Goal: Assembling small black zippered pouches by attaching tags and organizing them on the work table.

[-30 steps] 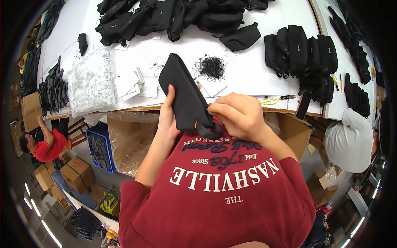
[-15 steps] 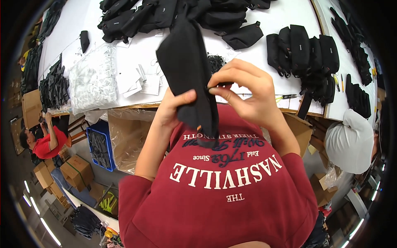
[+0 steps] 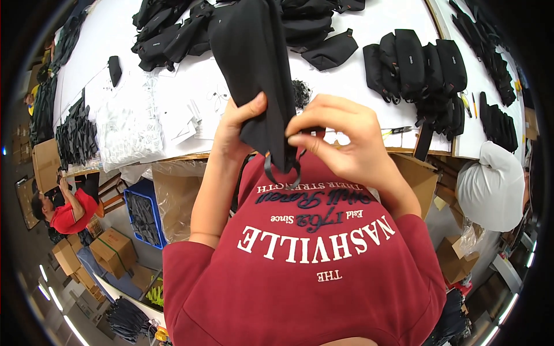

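A long black fabric pouch (image 3: 248, 63) is held up in front of my chest, its far end reaching over the table. My left hand (image 3: 239, 127) grips its near left side, thumb on top. Against the pouch's right edge, my right hand (image 3: 343, 135) has thumb and forefinger pinched together; what is between the fingertips is too small to make out. A thin black strap loop (image 3: 283, 184) hangs from the pouch's near end, beside a small orange tab.
More black pouches (image 3: 410, 63) lie on the white table (image 3: 340, 81), piled at the far side and right. A clear plastic bag (image 3: 130, 121) and white cards (image 3: 184, 130) are at left. Scissors (image 3: 398, 131) rest near the front edge. Co-workers (image 3: 75, 210) sit on both sides.
The pouch has shifted slightly away from me and to the left. Its strap loop now hangs in plain sight. My right hand has moved slightly down along the pouch's edge, still pinching.
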Tool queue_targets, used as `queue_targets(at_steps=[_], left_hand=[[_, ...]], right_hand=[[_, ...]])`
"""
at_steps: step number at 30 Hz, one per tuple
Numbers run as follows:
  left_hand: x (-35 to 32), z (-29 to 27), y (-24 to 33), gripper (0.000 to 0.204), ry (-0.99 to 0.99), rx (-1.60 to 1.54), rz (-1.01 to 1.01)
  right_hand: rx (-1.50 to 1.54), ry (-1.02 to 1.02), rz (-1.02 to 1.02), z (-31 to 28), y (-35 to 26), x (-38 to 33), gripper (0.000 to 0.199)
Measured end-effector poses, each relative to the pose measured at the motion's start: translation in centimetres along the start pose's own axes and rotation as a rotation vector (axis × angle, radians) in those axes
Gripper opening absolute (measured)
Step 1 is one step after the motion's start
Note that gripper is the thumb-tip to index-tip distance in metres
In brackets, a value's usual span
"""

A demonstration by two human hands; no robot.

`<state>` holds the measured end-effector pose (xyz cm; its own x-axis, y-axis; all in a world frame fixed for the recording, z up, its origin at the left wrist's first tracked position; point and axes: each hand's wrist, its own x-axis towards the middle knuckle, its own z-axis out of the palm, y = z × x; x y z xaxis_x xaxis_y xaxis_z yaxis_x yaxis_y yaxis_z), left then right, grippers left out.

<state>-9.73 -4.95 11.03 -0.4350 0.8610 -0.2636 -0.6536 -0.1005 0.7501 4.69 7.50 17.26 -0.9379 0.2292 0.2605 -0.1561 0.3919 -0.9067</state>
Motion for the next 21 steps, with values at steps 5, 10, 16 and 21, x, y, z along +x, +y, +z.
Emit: queue_targets(at_steps=[5, 10, 16, 21], left_hand=[[0.8, 0.1, 0.2, 0.03, -0.004, -0.187, -0.008], [1.1, -0.8, -0.2, 0.032, 0.072, -0.258, 0.099], [1.5, 1.1, 0.5, 0.028, 0.218, -0.222, 0.181], [1.9, 1.1, -0.4, 0.022, 0.087, -0.209, 0.233]], right_hand=[[-0.044, 0.314, 0.015, 0.2, 0.2, 0.3, 0.016], [-0.097, 0.242, 0.048, -0.1, 0.3, -1.1, 0.023], [-0.266, 0.196, -0.015, 0.8, 0.3, -1.0, 0.01], [-0.205, 0.185, -0.065, 1.3, 0.6, -1.2, 0.014]])
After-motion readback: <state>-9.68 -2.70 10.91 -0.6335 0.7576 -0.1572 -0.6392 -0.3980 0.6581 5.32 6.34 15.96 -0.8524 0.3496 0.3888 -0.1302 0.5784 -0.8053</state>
